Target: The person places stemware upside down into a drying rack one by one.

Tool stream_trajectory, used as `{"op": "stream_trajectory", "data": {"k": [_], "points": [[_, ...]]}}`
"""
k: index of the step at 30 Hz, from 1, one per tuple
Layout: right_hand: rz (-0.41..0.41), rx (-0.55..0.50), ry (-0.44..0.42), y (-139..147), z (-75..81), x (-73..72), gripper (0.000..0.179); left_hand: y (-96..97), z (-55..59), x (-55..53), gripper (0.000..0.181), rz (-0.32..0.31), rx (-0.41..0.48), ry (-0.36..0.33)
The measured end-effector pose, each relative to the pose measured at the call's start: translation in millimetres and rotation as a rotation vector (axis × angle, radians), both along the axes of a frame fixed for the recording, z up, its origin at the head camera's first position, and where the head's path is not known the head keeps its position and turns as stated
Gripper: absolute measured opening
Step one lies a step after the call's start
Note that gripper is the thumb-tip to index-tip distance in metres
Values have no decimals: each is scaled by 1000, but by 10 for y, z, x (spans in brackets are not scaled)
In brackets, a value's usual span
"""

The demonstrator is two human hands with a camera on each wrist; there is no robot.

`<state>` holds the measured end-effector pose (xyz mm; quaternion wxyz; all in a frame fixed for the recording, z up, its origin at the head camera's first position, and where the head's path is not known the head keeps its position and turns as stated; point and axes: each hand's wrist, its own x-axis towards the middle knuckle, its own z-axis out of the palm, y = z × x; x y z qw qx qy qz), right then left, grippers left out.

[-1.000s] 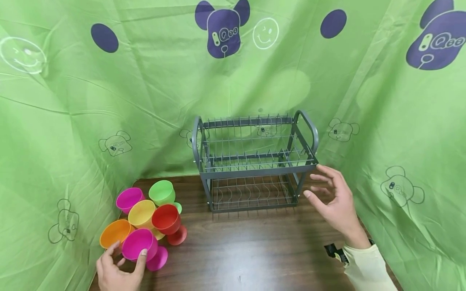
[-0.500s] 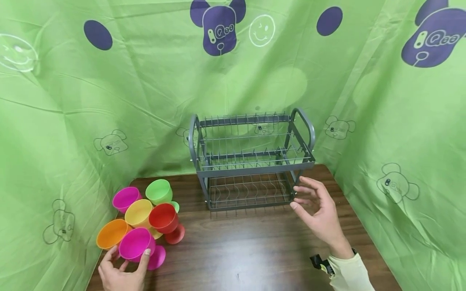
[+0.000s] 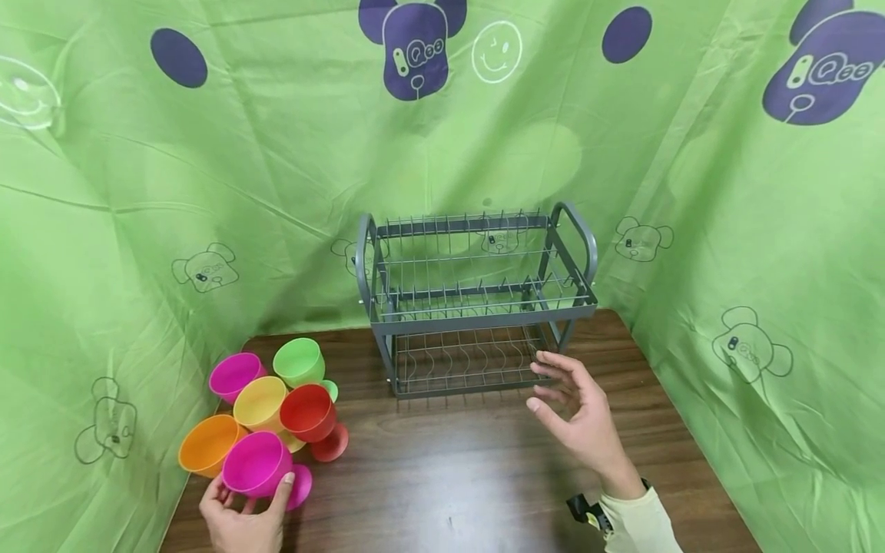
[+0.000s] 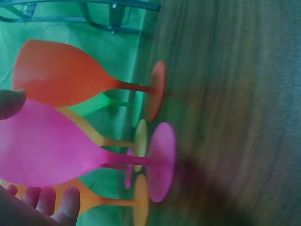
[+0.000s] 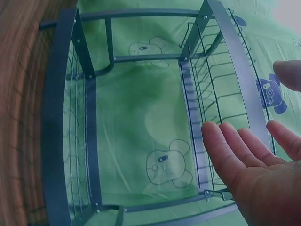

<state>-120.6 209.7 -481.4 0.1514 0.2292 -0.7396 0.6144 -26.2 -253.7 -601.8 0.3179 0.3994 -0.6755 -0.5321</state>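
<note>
Magenta, slim-stemmed goblet held in my left fingers; my right fingers stand wide near the wire dish rack.

The goblets are magenta, orange, red, yellow and green.

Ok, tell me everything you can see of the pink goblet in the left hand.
The pink goblet looks like smooth plastic, with a wide rounded bowl, thin stem and flat round foot. It appears roughly upright, mouth up, nothing visible inside. The left hand holds its bowl between thumb and fingers. It is beside the orange goblet; whether its foot touches the table is unclear.
</note>
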Motion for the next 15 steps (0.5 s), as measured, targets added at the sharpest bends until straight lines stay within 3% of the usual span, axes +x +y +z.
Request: {"op": "stream_trajectory", "data": {"k": [4, 9, 15], "points": [[28, -8, 10, -73, -65, 31, 67, 0, -94, -20, 103, -27, 68, 42], [54, -19, -21, -153, -131, 59, 62, -31, -241, -69, 101, -101, 189, 180], [77, -25, -55, -214, -172, 83, 61, -45, -339, -107, 96, -88, 217, 299]]}}
